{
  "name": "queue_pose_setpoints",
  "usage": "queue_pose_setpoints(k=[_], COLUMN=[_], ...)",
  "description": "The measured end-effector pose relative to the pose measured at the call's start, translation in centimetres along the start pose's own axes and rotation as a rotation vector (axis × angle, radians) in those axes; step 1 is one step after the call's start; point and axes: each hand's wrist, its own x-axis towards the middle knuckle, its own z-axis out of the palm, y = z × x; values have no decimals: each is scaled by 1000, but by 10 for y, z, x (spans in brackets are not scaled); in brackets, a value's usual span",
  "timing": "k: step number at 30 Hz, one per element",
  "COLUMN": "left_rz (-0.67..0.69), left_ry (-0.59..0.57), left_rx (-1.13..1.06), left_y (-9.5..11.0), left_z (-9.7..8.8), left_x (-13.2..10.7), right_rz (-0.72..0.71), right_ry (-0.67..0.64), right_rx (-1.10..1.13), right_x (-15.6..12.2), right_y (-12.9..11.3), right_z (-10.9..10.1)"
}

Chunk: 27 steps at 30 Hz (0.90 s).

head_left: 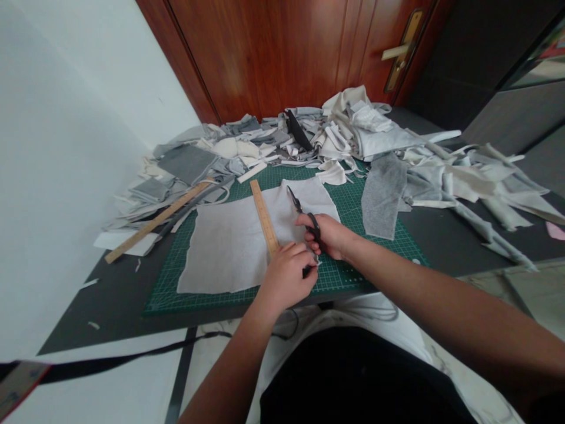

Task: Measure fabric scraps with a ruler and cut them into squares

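A pale grey sheet of fabric (225,241) lies flat on a green cutting mat (379,235). A short wooden ruler (263,215) lies across the sheet. My right hand (329,235) is closed round the black handles of a pair of scissors (300,209), whose blades point away along the ruler's right side. My left hand (286,274) is curled at the near end of the ruler and holds a small dark object that I cannot make out.
Heaps of grey and white fabric scraps (353,135) cover the far half of the dark table (115,294). A long wooden ruler (154,222) lies at the left. A grey felt strip (382,194) rests right of the mat. A wooden door (300,53) stands behind.
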Motion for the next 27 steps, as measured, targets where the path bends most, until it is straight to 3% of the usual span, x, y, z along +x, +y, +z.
queue_pose_setpoints(k=[27], left_rz=[-10], left_ry=[-5], left_rx=[36], left_y=[0], left_z=[-1], left_x=[-2], right_rz=[-9], right_ry=[29], right_rx=[-87], right_x=[32], right_y=[-22], right_z=[3])
